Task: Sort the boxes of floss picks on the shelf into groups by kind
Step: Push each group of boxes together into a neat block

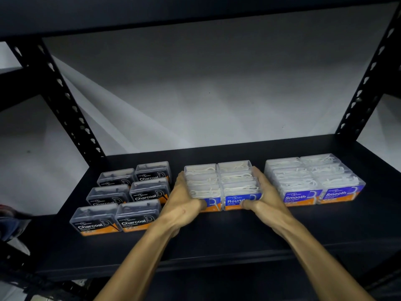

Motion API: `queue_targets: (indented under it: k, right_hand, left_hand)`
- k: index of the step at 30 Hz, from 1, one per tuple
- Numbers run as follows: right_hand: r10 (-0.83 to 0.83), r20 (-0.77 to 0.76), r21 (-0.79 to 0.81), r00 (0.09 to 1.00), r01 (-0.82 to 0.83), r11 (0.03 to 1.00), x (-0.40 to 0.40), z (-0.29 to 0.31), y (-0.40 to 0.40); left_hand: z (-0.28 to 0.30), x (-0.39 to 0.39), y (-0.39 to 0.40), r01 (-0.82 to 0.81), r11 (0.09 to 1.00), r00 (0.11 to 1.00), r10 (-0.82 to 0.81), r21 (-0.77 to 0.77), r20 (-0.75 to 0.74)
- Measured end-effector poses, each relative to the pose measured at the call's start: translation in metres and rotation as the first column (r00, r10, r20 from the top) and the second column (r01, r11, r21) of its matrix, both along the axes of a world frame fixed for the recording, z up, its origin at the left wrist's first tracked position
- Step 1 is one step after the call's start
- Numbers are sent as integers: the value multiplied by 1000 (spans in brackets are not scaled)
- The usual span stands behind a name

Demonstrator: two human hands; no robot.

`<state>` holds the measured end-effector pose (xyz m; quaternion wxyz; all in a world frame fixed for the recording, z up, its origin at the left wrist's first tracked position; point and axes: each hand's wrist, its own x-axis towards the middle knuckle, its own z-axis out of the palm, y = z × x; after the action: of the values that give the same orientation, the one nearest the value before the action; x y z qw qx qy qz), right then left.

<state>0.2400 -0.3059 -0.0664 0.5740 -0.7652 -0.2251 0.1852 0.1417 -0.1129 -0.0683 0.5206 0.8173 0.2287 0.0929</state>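
Note:
Three groups of clear floss-pick boxes stand on the black shelf (217, 235). At the left are several black-labelled Charcoal boxes (138, 216) in two columns. In the middle is a block of several blue-labelled Round boxes (236, 185) holding white picks. At the right are several blue Smooth boxes (314, 181). My left hand (182, 203) presses against the left side of the Round block, with its thumb over the front label. My right hand (264, 196) presses against the block's right side, thumb on the front. Both hands squeeze the block between them.
Black perforated uprights rise at the left (58, 83) and right (368, 72) of the bay, with a grey wall behind. An upper shelf board (195, 11) runs overhead. A dark red and blue object (8, 220) shows at the far left edge.

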Motion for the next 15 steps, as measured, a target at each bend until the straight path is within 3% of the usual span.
queue_targets:
  k: [15]
  right_hand:
    - [13,12,-130,1000,-12,991,1,3,-2]
  left_hand:
    - [24,-10,-9,-15,1000,996,16,15,-90]
